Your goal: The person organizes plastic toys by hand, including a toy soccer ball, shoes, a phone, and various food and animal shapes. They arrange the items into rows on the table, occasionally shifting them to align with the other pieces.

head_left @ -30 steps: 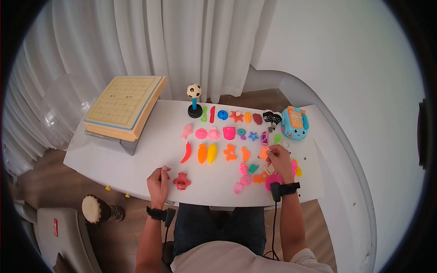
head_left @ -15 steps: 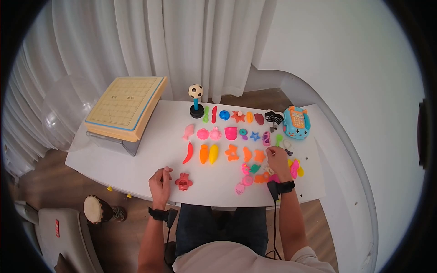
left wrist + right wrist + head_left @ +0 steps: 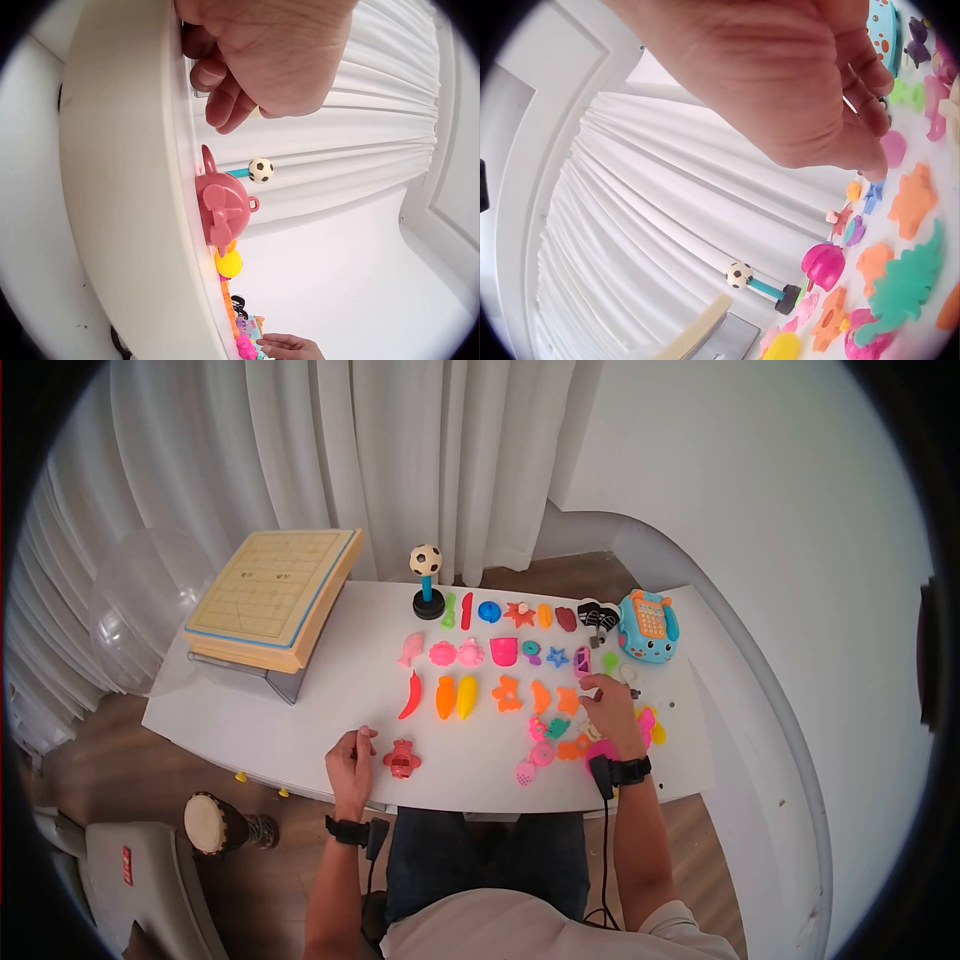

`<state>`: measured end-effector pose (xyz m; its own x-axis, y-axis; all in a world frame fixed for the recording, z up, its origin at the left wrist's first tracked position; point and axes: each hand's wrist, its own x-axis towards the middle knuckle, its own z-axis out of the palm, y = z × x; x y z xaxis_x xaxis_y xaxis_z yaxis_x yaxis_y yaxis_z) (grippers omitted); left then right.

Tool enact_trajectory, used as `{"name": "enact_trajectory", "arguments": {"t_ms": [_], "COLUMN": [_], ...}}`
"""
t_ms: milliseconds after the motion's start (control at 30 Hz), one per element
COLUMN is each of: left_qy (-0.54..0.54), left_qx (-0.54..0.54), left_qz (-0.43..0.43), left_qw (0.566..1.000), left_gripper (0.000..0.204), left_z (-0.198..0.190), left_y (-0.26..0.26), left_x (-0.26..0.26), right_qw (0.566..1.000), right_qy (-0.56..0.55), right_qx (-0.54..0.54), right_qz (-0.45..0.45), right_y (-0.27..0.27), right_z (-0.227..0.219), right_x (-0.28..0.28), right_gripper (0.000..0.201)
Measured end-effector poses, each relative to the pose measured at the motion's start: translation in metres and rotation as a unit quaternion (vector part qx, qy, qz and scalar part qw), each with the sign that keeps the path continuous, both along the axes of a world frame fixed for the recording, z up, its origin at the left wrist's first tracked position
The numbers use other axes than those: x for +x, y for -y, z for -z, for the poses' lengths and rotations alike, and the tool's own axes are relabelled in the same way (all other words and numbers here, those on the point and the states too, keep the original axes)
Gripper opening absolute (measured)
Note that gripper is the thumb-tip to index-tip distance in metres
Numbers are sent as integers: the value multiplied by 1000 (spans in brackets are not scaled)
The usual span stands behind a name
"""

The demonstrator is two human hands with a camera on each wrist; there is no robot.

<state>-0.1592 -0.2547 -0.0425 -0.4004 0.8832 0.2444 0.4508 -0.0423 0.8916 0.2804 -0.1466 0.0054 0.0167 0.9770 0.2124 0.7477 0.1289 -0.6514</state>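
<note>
My right hand (image 3: 608, 708) hovers over a cluster of small plastic toys at the table's right. Its fingers bend down beside an orange piece (image 3: 568, 701) and near a pink-purple piece (image 3: 582, 661). In the right wrist view the right hand (image 3: 780, 82) shows loosely curled fingers with nothing plainly held, above the orange piece (image 3: 913, 199) and a teal dinosaur (image 3: 904, 281). My left hand (image 3: 350, 755) rests on the table near the front edge, fingers loosely curled and holding nothing. A red-pink toy (image 3: 400, 759) lies just right of it, also seen as the red-pink toy (image 3: 223, 210) beyond the left hand (image 3: 262, 60).
Rows of several coloured toys cover the middle of the white table (image 3: 250, 720). A board-game board (image 3: 270, 595) stands tilted at the back left. A soccer ball on a stand (image 3: 426, 560) and a blue toy phone (image 3: 648, 628) sit at the back. A small drum (image 3: 215, 822) is on the floor.
My right hand set the orange piece down in the third row and drew back slightly toward the toy cluster. The left hand has stayed put.
</note>
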Motion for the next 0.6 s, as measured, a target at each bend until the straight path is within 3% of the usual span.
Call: {"name": "enact_trajectory", "arguments": {"t_ms": [300,433,600], "left_qy": [9,3,6], "left_qx": [9,1,12], "left_qz": [1,-3,4], "left_qw": [1000,1000,1000], "left_gripper": [44,44,42], "left_z": [0,-2,0], "left_y": [0,0,0], "left_x": [3,2,1], "right_qw": [995,985,988], "right_qy": [35,64,35], "right_qx": [-4,37,119], "right_qz": [-92,-154,-95], "right_y": [2,-10,-11], "right_z": [-24,-9,-12], "right_x": [-33,-42,-6], "right_gripper": [37,34,31]}}
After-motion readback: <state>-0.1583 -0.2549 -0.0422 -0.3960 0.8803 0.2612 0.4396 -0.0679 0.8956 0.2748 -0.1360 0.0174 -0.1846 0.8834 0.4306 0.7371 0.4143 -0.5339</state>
